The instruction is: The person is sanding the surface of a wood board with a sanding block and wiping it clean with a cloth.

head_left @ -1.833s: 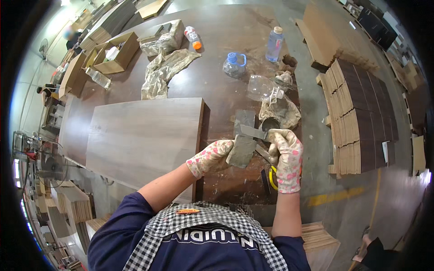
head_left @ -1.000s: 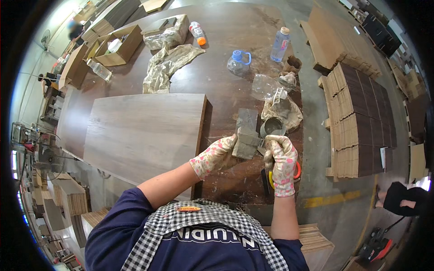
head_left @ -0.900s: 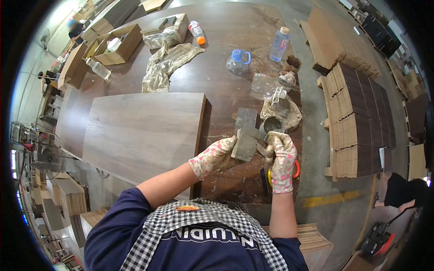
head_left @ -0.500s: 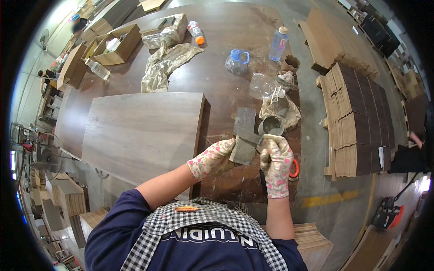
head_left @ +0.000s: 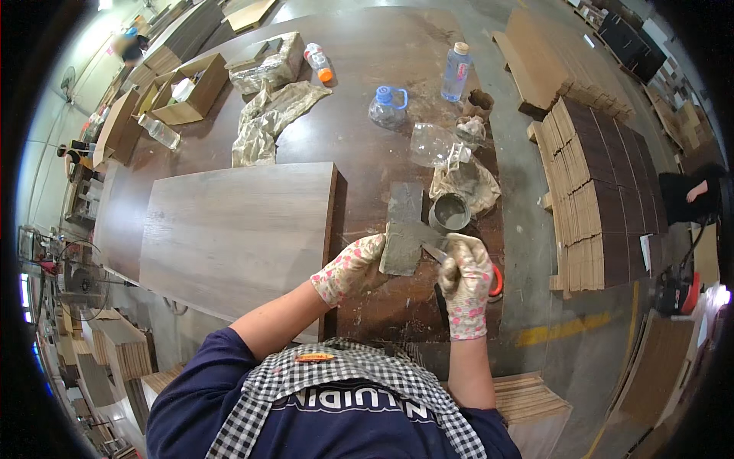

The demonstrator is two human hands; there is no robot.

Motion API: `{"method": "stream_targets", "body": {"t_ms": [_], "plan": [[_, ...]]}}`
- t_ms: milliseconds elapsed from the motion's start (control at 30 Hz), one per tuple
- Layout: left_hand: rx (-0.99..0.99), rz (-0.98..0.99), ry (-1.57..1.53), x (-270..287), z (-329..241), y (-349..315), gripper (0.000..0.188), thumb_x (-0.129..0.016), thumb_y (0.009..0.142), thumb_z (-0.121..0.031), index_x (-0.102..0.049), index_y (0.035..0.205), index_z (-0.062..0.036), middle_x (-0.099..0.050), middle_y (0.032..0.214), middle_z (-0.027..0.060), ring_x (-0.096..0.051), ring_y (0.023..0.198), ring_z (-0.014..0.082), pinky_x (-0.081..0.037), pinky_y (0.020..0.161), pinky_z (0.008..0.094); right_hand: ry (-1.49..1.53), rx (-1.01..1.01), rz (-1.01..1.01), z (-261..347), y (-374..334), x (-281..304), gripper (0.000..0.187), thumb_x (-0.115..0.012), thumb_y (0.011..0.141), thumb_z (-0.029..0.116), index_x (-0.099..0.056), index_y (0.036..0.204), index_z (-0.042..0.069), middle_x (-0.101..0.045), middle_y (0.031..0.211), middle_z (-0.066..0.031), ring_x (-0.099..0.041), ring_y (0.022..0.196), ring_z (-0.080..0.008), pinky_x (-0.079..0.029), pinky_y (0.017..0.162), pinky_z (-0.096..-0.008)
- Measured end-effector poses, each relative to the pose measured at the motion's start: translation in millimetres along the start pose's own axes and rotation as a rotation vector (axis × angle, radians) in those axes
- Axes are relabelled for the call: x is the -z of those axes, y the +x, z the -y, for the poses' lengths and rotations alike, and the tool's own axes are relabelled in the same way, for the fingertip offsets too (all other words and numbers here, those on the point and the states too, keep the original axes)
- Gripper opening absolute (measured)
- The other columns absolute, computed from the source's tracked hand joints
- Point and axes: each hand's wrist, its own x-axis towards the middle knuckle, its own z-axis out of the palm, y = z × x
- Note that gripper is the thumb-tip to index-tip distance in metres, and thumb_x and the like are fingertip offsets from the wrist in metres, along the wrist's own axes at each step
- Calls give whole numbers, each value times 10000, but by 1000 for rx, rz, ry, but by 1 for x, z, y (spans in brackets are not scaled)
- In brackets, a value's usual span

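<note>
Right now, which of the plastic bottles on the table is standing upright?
The tall clear bottle with the tan cap, at the far right. The orange-capped bottle and the one beside the cardboard box lie on their sides.

Navy short-sleeved shirt, black-and-white checked apron straps, and seemingly floral-speckled pale gloves on both hands (head_left: 409, 271)

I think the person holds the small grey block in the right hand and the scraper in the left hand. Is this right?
Not quite: the hands are swapped. The head view shows the left hand holding the small grey block, and the right hand holding the scraper.
</note>
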Motion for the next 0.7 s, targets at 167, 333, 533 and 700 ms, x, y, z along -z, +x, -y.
{"method": "stream_targets", "body": {"t_ms": [167, 333, 533, 700], "plan": [[62, -13, -67, 9, 4, 5, 496, -615, 866, -373, -527, 1222, -39, -575, 1190, 72, -569, 1051, 174, -466, 927, 343, 48, -18, -171, -1, 6, 10, 129, -542, 913, 134, -597, 981, 39, -507, 564, 16, -397, 381, -48, -304, 336, -181], [-54, 14, -21, 4, 11, 12, 519, -603, 872, -379, -495, 1247, -36, -557, 1218, 76, -546, 1103, 181, -445, 964, 337, -179, -16, -22, -3, -5, -13, 135, -541, 925, 154, -598, 988, 49, -565, 620, 1, -437, 412, -44, -326, 346, -191], [-100, 22, 1, -9, 8, 10, 569, -597, 875, -383, -449, 1288, -21, -524, 1262, 95, -505, 1163, 191, -407, 1006, 352, 39, -86, -8, -5, -5, -11, 152, -518, 931, 164, -591, 989, 44, -535, 585, -6, -413, 386, -59, -296, 316, -203], [-58, -20, 160, -7, 0, 7, 599, -603, 869, -408, -449, 1296, -17, -522, 1266, 87, -498, 1162, 184, -400, 996, 341, 200, -72, -173, -14, 8, 21, 147, -539, 917, 156, -585, 1009, 51, -559, 609, -7, -420, 379, -57, -314, 323, -200]]}}
